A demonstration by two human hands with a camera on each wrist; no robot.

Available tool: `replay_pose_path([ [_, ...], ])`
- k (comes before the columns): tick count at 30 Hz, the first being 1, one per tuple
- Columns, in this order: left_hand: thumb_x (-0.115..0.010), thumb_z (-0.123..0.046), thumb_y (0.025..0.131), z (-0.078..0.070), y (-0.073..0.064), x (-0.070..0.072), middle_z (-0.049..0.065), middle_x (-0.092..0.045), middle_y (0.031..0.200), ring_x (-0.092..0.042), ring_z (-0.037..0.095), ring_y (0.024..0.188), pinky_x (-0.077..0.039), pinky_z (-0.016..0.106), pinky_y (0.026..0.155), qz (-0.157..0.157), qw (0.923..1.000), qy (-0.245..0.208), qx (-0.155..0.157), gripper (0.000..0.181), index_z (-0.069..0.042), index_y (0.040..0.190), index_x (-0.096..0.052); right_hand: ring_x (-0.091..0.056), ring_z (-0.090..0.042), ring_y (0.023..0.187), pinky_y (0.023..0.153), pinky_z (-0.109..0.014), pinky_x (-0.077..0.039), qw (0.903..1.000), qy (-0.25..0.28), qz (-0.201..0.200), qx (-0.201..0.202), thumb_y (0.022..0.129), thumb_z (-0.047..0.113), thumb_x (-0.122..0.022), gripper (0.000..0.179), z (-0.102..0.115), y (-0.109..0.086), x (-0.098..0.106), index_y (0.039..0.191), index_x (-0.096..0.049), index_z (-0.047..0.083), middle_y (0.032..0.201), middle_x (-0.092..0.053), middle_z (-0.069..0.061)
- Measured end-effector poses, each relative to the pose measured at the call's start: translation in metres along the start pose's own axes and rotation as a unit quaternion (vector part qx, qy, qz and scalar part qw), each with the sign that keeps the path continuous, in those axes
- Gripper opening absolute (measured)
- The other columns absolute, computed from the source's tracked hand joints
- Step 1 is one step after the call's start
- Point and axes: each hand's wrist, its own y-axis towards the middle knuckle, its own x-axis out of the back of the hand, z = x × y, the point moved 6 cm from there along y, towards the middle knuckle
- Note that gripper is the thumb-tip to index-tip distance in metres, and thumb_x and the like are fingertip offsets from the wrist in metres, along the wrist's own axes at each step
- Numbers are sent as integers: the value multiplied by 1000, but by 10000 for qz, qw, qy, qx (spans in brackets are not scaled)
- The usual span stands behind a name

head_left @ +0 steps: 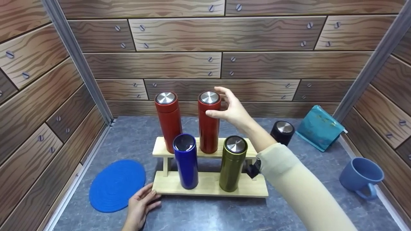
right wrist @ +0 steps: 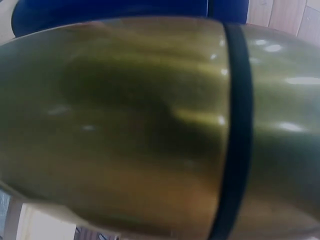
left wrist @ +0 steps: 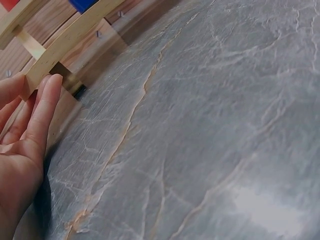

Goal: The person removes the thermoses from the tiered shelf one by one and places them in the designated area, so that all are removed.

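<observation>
My left hand [head_left: 140, 205] pinches the left front corner of a two-tier wooden stand [head_left: 208, 190]; the left wrist view shows thumb above and fingers below the board's end [left wrist: 42, 67]. Around the upper part of the right red thermos [head_left: 209, 128], on the upper tier, my right hand [head_left: 233, 110] is spread, thumb in front and fingers behind its lid. Another red thermos [head_left: 170, 126] stands to its left. On the lower tier are a blue thermos [head_left: 186, 166] and an olive-gold thermos [head_left: 231, 166]. That gold thermos [right wrist: 125, 125] fills the right wrist view, hiding the right hand.
A round blue mat [head_left: 118, 185] lies left of the stand. At the right are a black thermos [head_left: 282, 132], partly behind the right forearm, a teal pouch [head_left: 321, 128] and a blue mug [head_left: 359, 176]. Wood-patterned walls [head_left: 221, 65] enclose the back and sides.
</observation>
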Motion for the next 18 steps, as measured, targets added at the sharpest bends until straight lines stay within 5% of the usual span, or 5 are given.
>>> replay_pose_path([
  [7, -73, -10, 80, 0, -1, 0, 9, -64, 102, -66, 27, 82, -58, 44, 71, 54, 10000, 12, -40, 61, 5, 132, -46, -54, -25, 107, 88, -38, -50, 9998, 116, 30, 143, 70, 2, -80, 75, 0, 4, -5, 134, -40, 7, 120, -55, -13],
  [18, -73, -8, 80, 0, 0, 0, 9, -64, 102, -67, 27, 82, -58, 44, 71, 44, 10000, -45, -54, 55, 2, 129, -51, -58, -26, 99, 82, -36, -52, 9992, -162, -248, 262, 65, 6, -84, 70, 6, -1, 7, 127, -49, 8, 114, -61, -9],
])
